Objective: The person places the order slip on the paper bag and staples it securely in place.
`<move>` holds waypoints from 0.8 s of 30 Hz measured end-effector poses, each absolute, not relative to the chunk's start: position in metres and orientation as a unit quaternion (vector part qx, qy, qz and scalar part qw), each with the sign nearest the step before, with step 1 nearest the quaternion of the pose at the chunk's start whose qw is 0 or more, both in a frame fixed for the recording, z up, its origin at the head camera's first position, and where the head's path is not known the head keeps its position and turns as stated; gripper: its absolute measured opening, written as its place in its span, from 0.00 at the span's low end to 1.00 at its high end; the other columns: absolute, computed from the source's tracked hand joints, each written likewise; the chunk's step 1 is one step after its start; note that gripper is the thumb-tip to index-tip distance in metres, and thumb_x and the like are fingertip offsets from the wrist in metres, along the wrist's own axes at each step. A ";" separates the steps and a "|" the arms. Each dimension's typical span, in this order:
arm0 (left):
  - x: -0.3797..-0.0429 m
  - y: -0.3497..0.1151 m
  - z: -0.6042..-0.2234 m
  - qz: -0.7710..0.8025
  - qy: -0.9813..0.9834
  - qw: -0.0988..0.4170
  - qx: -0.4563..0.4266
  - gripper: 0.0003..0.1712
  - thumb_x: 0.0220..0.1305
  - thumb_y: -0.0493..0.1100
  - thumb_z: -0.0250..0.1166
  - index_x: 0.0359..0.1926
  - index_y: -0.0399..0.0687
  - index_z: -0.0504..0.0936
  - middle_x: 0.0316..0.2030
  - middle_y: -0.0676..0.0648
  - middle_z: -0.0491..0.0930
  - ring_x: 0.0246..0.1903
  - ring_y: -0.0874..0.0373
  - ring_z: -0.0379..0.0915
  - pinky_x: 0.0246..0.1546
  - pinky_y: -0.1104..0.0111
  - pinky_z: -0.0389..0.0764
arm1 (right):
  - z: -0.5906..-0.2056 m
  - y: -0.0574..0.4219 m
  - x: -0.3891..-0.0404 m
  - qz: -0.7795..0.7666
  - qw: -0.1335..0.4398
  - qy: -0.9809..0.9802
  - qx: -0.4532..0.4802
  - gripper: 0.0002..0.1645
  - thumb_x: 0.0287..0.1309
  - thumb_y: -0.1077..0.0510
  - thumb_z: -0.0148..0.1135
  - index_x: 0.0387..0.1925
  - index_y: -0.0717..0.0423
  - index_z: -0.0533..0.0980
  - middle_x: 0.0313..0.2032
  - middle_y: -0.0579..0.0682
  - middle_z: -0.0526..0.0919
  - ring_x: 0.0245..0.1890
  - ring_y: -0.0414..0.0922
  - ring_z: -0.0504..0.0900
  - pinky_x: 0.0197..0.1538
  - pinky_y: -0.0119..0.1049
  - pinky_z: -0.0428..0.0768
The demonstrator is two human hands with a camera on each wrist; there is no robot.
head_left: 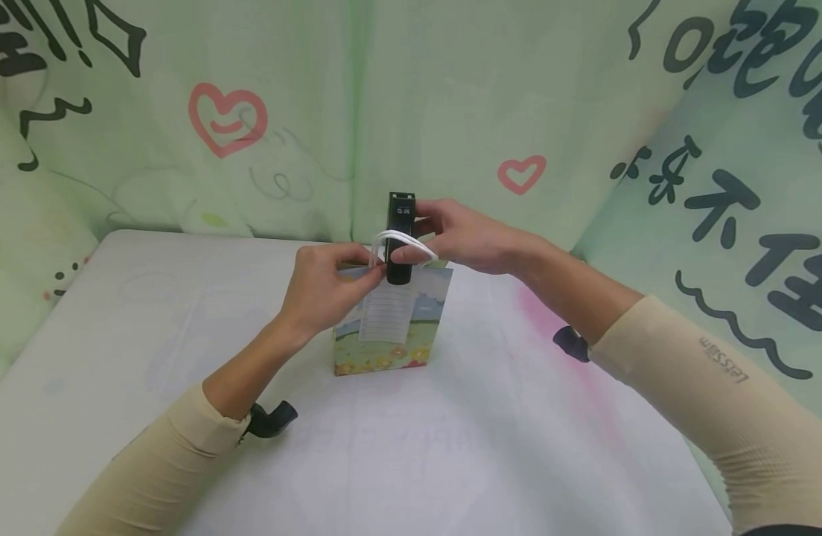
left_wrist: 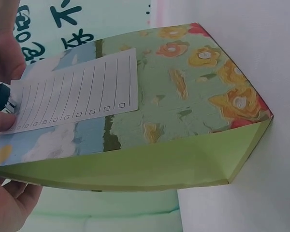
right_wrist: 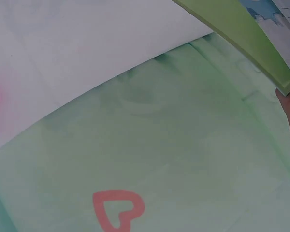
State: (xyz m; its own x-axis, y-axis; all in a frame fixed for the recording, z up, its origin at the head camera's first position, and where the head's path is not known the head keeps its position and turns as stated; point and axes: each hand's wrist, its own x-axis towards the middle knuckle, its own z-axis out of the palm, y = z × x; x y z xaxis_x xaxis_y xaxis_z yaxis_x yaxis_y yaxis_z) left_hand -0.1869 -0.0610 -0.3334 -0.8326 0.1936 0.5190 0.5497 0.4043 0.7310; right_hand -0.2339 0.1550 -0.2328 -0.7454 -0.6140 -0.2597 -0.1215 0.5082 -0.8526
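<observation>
A paper gift bag (head_left: 392,350) with a painted meadow and flowers stands on the table, light green on its side. My left hand (head_left: 327,286) pinches it at the top edge. With thumb and fingers, my right hand (head_left: 467,237) holds a slim black device (head_left: 400,216) with a small lit display upright before the bag's top. White cord (head_left: 403,235) loops across the device; whether it is the bag's handle or a cable, I cannot tell. A lined paper slip (left_wrist: 77,94) with small checkboxes lies against the bag's front. The bag's inside is hidden.
The white table (head_left: 250,476) spreads around the bag. Behind it hangs a pale green curtain (head_left: 438,97) with red hearts and black lettering. Black wrist mounts (head_left: 272,419) sit at both sleeve cuffs.
</observation>
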 end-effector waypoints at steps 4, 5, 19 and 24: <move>-0.187 -0.061 -0.333 -0.499 -0.816 0.182 -0.229 0.03 0.64 0.37 0.73 0.37 0.43 0.92 0.34 0.48 0.92 0.40 0.54 0.88 0.42 0.60 0.85 | -0.233 0.155 -0.235 -0.460 0.287 0.812 -0.214 0.28 0.61 0.61 0.72 0.61 0.58 0.73 0.52 0.60 0.86 0.51 0.56 0.86 0.58 0.51 0.80; -0.187 -0.061 -0.333 -0.499 -0.816 0.182 -0.229 0.03 0.64 0.37 0.72 0.37 0.43 0.92 0.34 0.48 0.92 0.40 0.54 0.88 0.41 0.60 0.85 | -0.234 0.155 -0.235 -0.461 0.288 0.811 -0.215 0.29 0.60 0.62 0.72 0.61 0.58 0.73 0.52 0.59 0.86 0.52 0.55 0.86 0.59 0.51 0.80; -0.186 -0.061 -0.332 -0.494 -0.822 0.170 -0.227 0.05 0.65 0.39 0.73 0.39 0.42 0.92 0.36 0.47 0.92 0.41 0.53 0.87 0.43 0.58 0.85 | -0.231 0.152 -0.234 -0.414 0.256 0.847 -0.213 0.31 0.50 0.68 0.77 0.57 0.60 0.76 0.53 0.59 0.83 0.52 0.55 0.86 0.63 0.53 0.78; -0.188 -0.063 -0.332 -0.492 -0.825 0.159 -0.230 0.06 0.65 0.40 0.74 0.39 0.43 0.92 0.37 0.47 0.92 0.41 0.53 0.88 0.44 0.58 0.85 | -0.231 0.155 -0.232 -0.397 0.246 0.857 -0.217 0.29 0.52 0.65 0.78 0.56 0.59 0.76 0.52 0.57 0.83 0.50 0.54 0.87 0.63 0.54 0.79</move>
